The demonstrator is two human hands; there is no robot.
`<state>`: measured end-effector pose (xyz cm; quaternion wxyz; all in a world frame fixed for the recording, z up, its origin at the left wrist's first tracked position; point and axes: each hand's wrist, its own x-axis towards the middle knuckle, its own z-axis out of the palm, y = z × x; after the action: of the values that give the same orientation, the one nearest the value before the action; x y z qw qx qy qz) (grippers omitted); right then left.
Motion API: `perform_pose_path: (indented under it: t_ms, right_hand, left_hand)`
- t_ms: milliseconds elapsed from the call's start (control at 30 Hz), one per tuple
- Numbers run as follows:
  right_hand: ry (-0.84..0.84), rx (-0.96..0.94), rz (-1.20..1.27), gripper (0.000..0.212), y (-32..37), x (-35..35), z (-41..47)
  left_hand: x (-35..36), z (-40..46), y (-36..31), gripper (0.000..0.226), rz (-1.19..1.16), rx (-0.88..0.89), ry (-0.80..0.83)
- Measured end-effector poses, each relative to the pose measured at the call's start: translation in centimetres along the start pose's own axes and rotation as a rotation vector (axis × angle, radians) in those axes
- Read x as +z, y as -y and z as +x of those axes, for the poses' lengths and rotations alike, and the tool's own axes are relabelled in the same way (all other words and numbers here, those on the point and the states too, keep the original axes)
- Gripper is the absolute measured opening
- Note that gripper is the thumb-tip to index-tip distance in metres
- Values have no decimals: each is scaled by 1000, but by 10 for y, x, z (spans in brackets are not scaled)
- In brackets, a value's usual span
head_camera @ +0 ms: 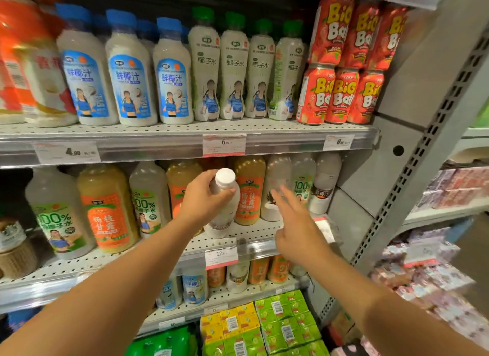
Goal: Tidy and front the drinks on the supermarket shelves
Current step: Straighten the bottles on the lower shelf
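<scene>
Nearest me, at six o'clock, green and yellow juice cartons sit packed on the bottom shelf, and just above them a row of small bottles stands behind a price rail. None of that is being handled.

Both arms reach up over them to the middle shelf. The left hand curls round the neck of a white-capped bottle, fingers and thumb wrapped just under the cap. The bottle leans slightly and stands at the shelf's front edge, in front of the orange-label bottles. I judge it is held high on the neck so it can be turned label-out and slid along without knocking its neighbours.

At three o'clock from that bottle, the right hand holds nothing. Its fingers are spread and blurred, pointing toward the pale bottles at the row's right end. It seems meant to steady them or part a gap where the held bottle belongs, since similar white ones stand there.

Left along the same shelf, toward nine o'clock, green "100%" bottles and orange ones alternate, so the mixed facings look like the reason for sorting.

Farthest, at twelve o'clock, the top shelf looks already fronted: blue-capped bottles, green-capped bottles and stacked red cans stand upright, labels out.
</scene>
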<state>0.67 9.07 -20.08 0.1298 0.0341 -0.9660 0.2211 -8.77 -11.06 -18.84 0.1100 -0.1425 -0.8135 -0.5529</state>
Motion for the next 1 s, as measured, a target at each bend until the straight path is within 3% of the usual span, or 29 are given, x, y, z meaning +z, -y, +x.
perform_pose_path:
  t_ms: [100,267,433,567,733,1000]
  right_hand:
    - [105,82,18,82,-4,14,-39]
    - [129,141,81,74,5,11,-70]
    - [118,232,334,100,26,10,-84]
    - [42,198,511,84,20,16,-99]
    - [8,214,534,84,-15,13,-116]
    - [41,242,577,122,-90,4,-91]
  left_hand:
    - [-2,-15,1,37,-3,57,-6]
    - [-6,-49,-8,33,27,141,4]
    - [1,-78,-39,28,-114,48,163]
    - [29,-110,-53,26,-166,8,224]
    - [62,-121,-67,23,-169,-37,266]
    - [141,-91,-93,23,-129,-129,217]
